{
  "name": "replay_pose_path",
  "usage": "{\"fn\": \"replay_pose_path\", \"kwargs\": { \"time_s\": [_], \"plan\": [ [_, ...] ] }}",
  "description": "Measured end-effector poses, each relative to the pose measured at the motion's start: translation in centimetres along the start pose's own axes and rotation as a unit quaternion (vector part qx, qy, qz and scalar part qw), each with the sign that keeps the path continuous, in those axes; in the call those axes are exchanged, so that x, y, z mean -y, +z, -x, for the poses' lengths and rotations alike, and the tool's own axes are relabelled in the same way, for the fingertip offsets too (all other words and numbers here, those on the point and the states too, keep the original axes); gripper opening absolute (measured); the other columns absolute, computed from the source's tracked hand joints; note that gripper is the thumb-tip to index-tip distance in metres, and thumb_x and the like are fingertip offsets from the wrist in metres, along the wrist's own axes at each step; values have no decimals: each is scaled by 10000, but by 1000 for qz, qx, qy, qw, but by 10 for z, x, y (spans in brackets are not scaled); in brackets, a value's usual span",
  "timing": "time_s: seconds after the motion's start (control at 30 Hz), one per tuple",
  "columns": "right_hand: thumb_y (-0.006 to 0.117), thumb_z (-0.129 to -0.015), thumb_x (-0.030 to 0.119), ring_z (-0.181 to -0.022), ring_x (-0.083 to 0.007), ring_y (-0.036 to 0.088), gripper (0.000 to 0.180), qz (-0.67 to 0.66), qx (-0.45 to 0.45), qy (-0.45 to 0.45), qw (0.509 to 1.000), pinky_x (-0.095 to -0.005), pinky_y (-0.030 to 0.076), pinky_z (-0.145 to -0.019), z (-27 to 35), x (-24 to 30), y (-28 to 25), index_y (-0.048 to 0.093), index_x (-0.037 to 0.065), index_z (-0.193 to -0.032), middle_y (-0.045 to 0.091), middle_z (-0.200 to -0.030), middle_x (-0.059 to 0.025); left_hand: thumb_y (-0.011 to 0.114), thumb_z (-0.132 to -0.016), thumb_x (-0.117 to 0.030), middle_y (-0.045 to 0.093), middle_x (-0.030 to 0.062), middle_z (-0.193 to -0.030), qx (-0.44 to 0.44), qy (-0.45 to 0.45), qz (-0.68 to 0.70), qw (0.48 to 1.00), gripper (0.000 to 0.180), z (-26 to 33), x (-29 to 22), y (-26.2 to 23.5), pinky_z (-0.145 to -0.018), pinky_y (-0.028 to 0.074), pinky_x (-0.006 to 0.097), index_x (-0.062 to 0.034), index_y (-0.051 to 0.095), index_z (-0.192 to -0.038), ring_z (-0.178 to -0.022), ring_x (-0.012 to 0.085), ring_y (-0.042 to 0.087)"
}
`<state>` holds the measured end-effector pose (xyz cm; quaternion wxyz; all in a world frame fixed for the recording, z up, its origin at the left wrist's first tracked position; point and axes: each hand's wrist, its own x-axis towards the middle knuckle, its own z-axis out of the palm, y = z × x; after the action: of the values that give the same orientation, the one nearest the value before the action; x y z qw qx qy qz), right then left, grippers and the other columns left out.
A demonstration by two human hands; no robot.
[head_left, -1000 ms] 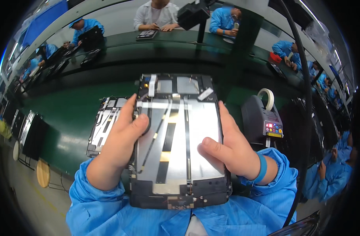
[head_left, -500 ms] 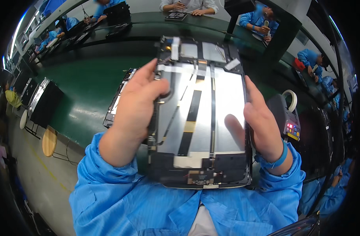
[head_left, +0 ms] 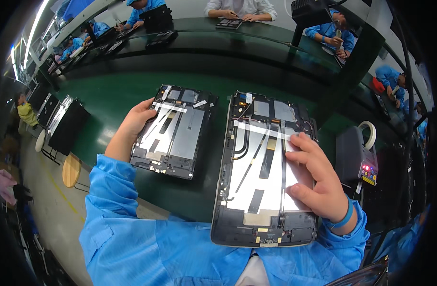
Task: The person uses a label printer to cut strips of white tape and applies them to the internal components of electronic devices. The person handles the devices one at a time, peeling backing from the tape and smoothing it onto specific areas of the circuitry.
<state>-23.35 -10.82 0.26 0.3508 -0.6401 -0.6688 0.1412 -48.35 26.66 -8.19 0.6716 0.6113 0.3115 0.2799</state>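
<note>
**Over the green table, two opened tablets in hand**

Close to the person's chest, the right hand (head_left: 318, 183) grips the nearer opened tablet (head_left: 266, 176) along its right edge, fingers (head_left: 302, 143) curled over the silver inner plate and clamped on it. This tablet is held up, tilted, above the table (head_left: 109, 100). Just beside it to the left lies a second opened tablet (head_left: 173, 131), flat on the green surface. The left hand (head_left: 132, 126) rests at its left edge, fingers touching the frame; whether they clamp it I cannot tell. A tape dispenser (head_left: 357, 157) stands at the right.
</note>
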Motion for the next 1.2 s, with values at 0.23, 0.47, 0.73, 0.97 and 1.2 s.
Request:
{"fn": "replay_pose_path", "kwargs": {
  "time_s": [0.23,0.47,0.73,0.97,1.2],
  "plan": [
    [685,-752,252,-1376,-416,184,692,-7,-61,55,997,-452,174,-1101,23,-2,-3,400,-39,-1311,269,-1427,-288,526,-816,-2,526,91,-1096,-87,245,-535,804,534,28,-21,28,-914,403,245,-1,433,-1341,-1052,167,513],
    [584,-813,267,-1398,-423,20,822,-90,-61,150,983,-423,78,-1121,45,-12,11,158,-115,-1403,99,-1459,-355,375,-865,-664,183,231,-1475,273,154,-17,949,1015,129,-23,179,-1048,307,356,47,-76,-1431,-1328,301,309],
    [575,-824,193,-1418,-319,58,801,-297,-131,138,936,-371,80,-1130,80,-20,20,123,-62,-1434,75,-1505,-258,575,-806,-356,316,155,-1428,206,48,-11,977,959,147,-30,202,-898,420,265,-22,-37,-1464,-1172,206,474],
    [560,-882,231,-949,-100,507,357,-16,-606,330,724,-249,405,-800,160,-90,2,506,27,-1171,530,-1151,-64,646,-767,-478,315,173,-1425,153,88,45,983,1017,150,-32,224,-1040,306,328,26,91,-1453,-1263,240,388],
    [581,-851,507,-509,-103,529,437,-229,-526,470,670,-207,374,-448,184,-143,-21,562,71,-872,567,-687,-26,639,-765,-535,316,194,-1420,162,94,-5,982,1028,151,-41,219,-1058,281,351,55,132,-1438,-1278,255,371]
  ]
}}
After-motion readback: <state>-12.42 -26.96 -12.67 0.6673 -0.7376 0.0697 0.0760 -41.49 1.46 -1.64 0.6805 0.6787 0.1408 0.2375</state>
